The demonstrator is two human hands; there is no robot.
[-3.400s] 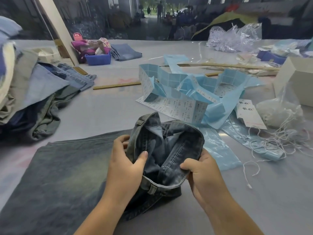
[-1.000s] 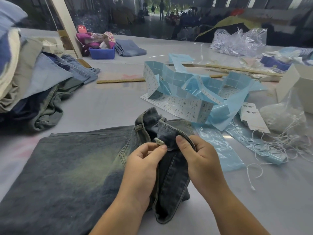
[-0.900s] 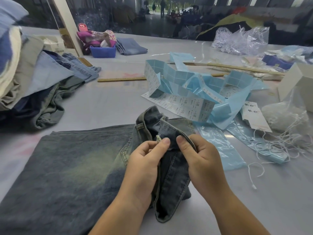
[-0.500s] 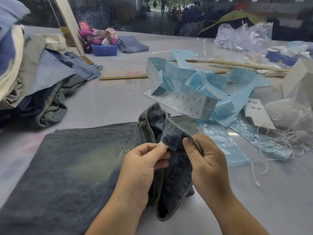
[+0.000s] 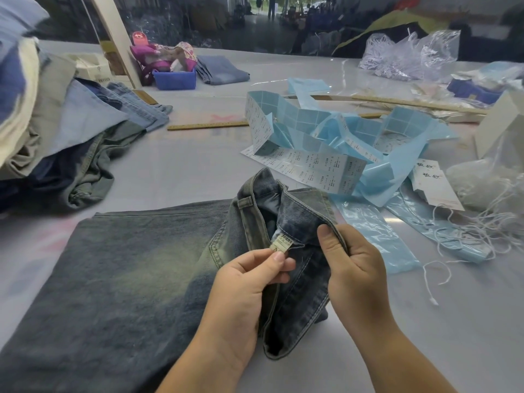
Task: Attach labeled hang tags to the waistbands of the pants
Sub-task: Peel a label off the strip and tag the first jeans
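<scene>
— Item one? 
— Pants: washed blue-grey denim, lying flat across the lower left; waistband folded open at centre, small sewn label showing.
— Item two? 
— Hang tags: white cards, stacked flat, right edge.

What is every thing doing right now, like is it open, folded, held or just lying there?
Jeans: lying flat, waistband folded open.
Sewn-in label: pinched by the left hand.
Right hand: gripping the waistband edge.
Sticker strip: unrolled, crumpled.
Hang tags: lying loose, unattached.
Strings: tangled heap.
Clothes pile: heaped, unfolded.
Blue bin: full.
</scene>
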